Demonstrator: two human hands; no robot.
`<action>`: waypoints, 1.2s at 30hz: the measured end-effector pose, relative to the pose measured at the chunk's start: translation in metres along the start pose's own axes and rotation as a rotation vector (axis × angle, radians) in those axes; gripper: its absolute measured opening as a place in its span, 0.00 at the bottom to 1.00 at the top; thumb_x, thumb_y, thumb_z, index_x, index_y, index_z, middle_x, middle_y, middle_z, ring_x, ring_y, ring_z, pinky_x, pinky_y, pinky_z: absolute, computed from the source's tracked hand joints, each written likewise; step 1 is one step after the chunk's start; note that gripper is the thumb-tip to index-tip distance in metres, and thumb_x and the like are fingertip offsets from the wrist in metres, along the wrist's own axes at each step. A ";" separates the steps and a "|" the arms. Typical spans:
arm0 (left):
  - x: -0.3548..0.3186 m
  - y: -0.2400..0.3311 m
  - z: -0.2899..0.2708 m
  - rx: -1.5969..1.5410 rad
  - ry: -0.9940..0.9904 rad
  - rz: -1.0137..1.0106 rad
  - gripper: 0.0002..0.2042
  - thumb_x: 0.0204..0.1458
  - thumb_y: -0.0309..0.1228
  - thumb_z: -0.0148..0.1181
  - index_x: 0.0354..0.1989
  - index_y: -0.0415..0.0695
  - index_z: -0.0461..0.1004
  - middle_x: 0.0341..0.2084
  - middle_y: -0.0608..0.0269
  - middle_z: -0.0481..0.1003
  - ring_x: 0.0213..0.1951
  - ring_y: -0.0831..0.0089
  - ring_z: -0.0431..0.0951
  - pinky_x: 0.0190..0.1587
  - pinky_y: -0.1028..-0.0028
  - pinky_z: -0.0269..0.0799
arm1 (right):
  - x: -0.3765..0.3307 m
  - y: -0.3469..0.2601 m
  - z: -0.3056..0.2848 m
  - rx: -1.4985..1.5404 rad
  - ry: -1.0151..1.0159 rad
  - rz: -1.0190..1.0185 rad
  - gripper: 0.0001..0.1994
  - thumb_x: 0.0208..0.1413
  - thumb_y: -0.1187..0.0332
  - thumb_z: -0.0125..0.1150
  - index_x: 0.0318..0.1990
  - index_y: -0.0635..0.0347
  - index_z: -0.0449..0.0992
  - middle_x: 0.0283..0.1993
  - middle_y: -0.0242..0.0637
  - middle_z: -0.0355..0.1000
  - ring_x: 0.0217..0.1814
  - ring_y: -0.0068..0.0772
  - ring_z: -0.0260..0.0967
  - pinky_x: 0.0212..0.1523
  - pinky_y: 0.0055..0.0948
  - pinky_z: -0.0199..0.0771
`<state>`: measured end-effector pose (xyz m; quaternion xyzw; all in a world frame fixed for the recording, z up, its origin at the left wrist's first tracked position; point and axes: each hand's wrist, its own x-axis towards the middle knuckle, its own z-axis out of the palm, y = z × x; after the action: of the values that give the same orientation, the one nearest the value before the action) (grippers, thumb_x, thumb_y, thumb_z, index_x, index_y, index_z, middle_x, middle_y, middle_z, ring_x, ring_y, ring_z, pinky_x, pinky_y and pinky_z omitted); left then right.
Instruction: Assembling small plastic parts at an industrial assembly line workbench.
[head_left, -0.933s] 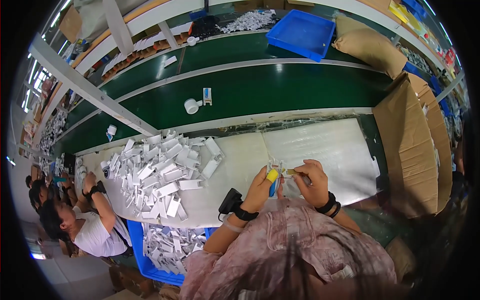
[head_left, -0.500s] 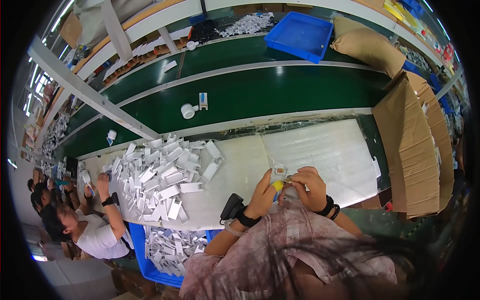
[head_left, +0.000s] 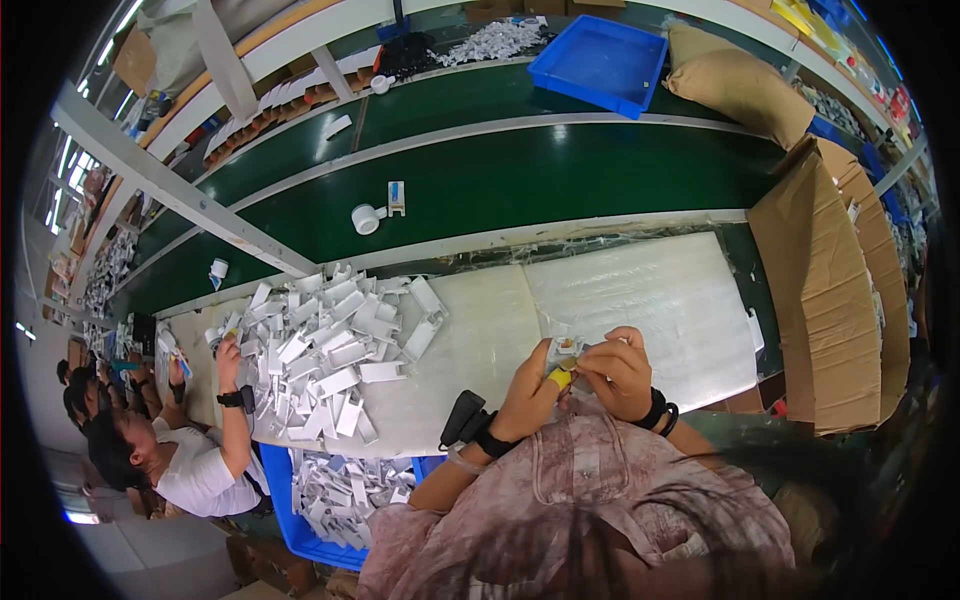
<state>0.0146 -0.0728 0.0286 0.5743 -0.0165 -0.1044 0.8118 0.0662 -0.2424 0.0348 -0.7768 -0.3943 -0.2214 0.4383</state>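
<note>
My left hand (head_left: pixel 527 397) is closed around a small white plastic part (head_left: pixel 567 346), which sticks up between my two hands. Something yellow (head_left: pixel 560 378) shows at its thumb and fingers; what it is I cannot make out. Fingers bent together, my right hand (head_left: pixel 622 376) pinches at the near side of the same part, and its fingertips hide what lies between them. Both hands are just above the near edge of the pale padded worktop (head_left: pixel 480 330). To their left on it lies a large heap of white plastic housings (head_left: pixel 335 345).
Below the heap, a blue bin (head_left: pixel 290 520) holds more white parts. Beyond the worktop runs a green conveyor (head_left: pixel 560 180), carrying a round white piece (head_left: pixel 367 219). A cardboard box (head_left: pixel 800 290) stands right, a blue tray (head_left: pixel 600 65) far back. At left, a co-worker (head_left: pixel 200 470) reaches to the heap.
Both hands stay at the same spot on the white part, with small finger shifts. The co-worker's hand has moved toward the heap. Pieces on the conveyor have slid slightly left.
</note>
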 end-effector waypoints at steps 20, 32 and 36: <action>0.002 -0.007 -0.004 0.338 0.064 0.149 0.17 0.50 0.24 0.46 0.50 0.35 0.64 0.36 0.47 0.72 0.37 0.55 0.73 0.42 0.68 0.68 | -0.002 0.000 0.001 -0.051 -0.025 -0.031 0.12 0.40 0.79 0.67 0.34 0.56 0.76 0.32 0.30 0.74 0.32 0.28 0.69 0.45 0.36 0.62; 0.000 -0.002 -0.002 0.350 0.034 0.219 0.19 0.54 0.26 0.52 0.55 0.35 0.63 0.44 0.49 0.71 0.45 0.58 0.73 0.49 0.70 0.67 | 0.005 -0.005 -0.001 -0.049 -0.037 -0.021 0.12 0.38 0.80 0.66 0.33 0.57 0.76 0.30 0.30 0.73 0.31 0.29 0.69 0.44 0.35 0.62; -0.001 -0.006 -0.003 0.373 0.039 0.161 0.19 0.54 0.24 0.50 0.55 0.35 0.62 0.44 0.47 0.70 0.47 0.55 0.73 0.50 0.68 0.66 | 0.004 -0.003 -0.001 -0.040 -0.048 -0.017 0.12 0.38 0.81 0.67 0.33 0.58 0.76 0.31 0.31 0.73 0.32 0.30 0.69 0.45 0.35 0.62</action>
<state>0.0127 -0.0717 0.0223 0.7133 -0.0657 -0.0231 0.6974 0.0659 -0.2402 0.0395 -0.7871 -0.4067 -0.2143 0.4113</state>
